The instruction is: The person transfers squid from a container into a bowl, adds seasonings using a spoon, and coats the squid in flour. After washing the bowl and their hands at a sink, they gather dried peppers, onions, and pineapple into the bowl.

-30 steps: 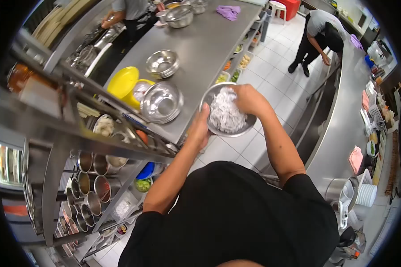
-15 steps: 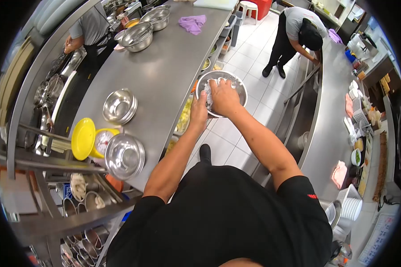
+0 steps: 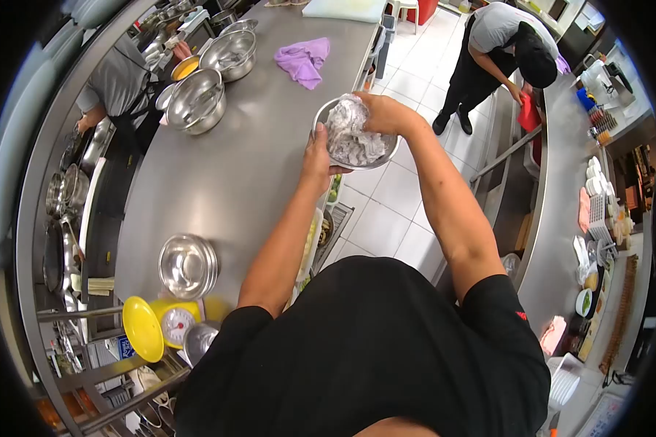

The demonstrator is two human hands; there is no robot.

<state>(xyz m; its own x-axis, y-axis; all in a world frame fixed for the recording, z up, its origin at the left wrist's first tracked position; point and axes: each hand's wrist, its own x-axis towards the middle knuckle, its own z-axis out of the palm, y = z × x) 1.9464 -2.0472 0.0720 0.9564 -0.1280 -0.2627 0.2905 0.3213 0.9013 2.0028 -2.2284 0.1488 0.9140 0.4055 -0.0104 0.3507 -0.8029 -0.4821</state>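
Note:
A steel bowl [image 3: 390, 154] is held up in front of me, beside the steel counter's edge. In it lies a crumpled whitish mass [image 3: 353, 131], which looks like a wet cloth or plastic. My left hand [image 3: 315, 164] grips the bowl at its left side, thumb on the rim and fingers beneath. At the right rim is my right hand [image 3: 379, 115], its fingers curled at the bowl's edge against the whitish mass. A purple cloth [image 3: 303, 62] lies on the counter beyond the bowl.
The steel counter [image 3: 248, 131] bears nested bowls [image 3: 188, 266], a yellow scale [image 3: 176, 323] and large bowls [image 3: 197, 102]. A co-worker [image 3: 499, 58] bends at the right counter [image 3: 543, 218], holding something red. Another person [image 3: 116, 84] stands at far left.
The bowl and both hands have risen towards the counter's far end. The whitish mass now shows more fully. The right co-worker now holds a red item. My view has shifted.

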